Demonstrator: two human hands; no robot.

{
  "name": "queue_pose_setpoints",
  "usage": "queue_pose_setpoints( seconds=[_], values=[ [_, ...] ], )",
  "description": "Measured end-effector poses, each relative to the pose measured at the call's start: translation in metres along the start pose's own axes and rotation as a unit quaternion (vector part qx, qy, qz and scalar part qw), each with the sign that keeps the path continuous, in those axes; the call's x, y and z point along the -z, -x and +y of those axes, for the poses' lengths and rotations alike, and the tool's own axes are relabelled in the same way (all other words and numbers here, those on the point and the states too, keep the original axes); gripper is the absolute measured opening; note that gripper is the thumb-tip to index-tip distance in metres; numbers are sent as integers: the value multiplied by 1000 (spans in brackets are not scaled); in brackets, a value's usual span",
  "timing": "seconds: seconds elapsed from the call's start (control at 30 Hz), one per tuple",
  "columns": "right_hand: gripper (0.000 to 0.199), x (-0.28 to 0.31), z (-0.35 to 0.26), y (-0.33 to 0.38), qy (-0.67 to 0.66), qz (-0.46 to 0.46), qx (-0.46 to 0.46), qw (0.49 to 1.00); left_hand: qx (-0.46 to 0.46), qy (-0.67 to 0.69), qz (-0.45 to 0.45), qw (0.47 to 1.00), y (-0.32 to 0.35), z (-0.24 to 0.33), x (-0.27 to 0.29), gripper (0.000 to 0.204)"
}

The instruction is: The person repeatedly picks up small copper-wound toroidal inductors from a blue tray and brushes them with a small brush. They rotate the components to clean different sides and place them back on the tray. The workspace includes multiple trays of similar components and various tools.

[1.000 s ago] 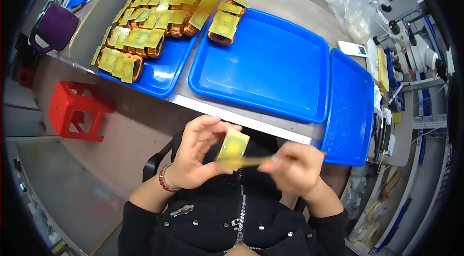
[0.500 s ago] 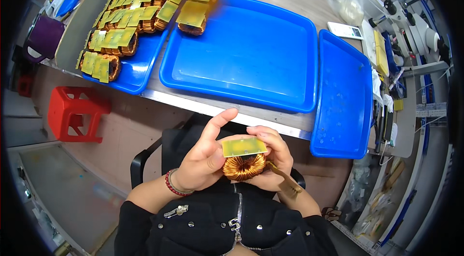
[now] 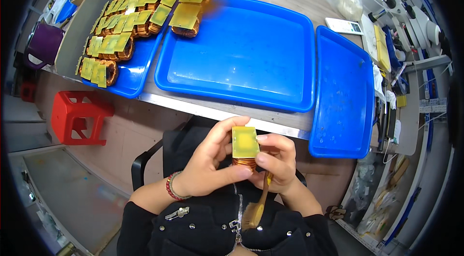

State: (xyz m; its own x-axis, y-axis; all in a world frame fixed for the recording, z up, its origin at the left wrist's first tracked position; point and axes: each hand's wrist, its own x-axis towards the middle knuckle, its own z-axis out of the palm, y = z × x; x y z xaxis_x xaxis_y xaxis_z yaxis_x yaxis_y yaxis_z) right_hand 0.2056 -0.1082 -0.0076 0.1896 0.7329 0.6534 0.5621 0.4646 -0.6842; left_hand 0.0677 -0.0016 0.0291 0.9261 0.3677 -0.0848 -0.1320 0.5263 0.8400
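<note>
In front of my chest, my left hand [image 3: 209,163] is closed around a copper-wound toroidal coil [image 3: 244,162] with a yellow-green circuit board [image 3: 245,142] on it. The board's flat face is turned up, and part of the copper winding shows below it. My right hand [image 3: 279,161] pinches the board's right edge with thumb and forefinger. Tucked in that same hand is a small wooden brush [image 3: 258,206], its bristles pointing down toward my jacket. The rest of its handle is hidden by my fingers.
A blue tray [image 3: 130,87] at the left carries rows of similar coils. The middle blue tray [image 3: 232,87] has several coils [image 3: 185,18] at its far left corner. Another blue tray [image 3: 338,111] lies at the right. A red stool [image 3: 79,116] stands on the floor.
The coil has been turned, so its winding hole no longer faces me and the board's face shows. The brush has swung down in my right hand, and its bristles now show.
</note>
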Motion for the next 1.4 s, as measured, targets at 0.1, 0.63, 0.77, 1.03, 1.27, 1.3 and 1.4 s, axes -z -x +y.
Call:
queue_pose_setpoints(
  seconds=[0.1, 0.63, 0.77, 1.03, 1.27, 1.3, 1.4],
  values=[
    [77, -7, 0, 5, -34, 75, -60, 995, 0, 105, 17, 994, 0, -3, 3, 79],
    [77, -3, -6, -6, -185, -11, -176, 967, -80, 24, 58, 995, 11, -18, 13, 62],
    [52, -14, -11, -19, 14, 0, -86, 996, -109, -3, 73, 991, 7, -15, 5, 71],
    [64, 7, -7, -16, 15, 61, -204, 977, -11, 302, 45, 952, 13, -5, 23, 62],
    [23, 7, -6, -16, 380, 31, -47, 923, -39, 315, 52, 947, 12, -14, 27, 56],
    [23, 11, -4, -19, 390, 53, -50, 918, -40, 324, 51, 944, 14, -14, 29, 56],
    [22, 6, -27, -23, 278, -10, 71, 958, -28, 325, 64, 943, 16, -12, 24, 55]
  ],
)
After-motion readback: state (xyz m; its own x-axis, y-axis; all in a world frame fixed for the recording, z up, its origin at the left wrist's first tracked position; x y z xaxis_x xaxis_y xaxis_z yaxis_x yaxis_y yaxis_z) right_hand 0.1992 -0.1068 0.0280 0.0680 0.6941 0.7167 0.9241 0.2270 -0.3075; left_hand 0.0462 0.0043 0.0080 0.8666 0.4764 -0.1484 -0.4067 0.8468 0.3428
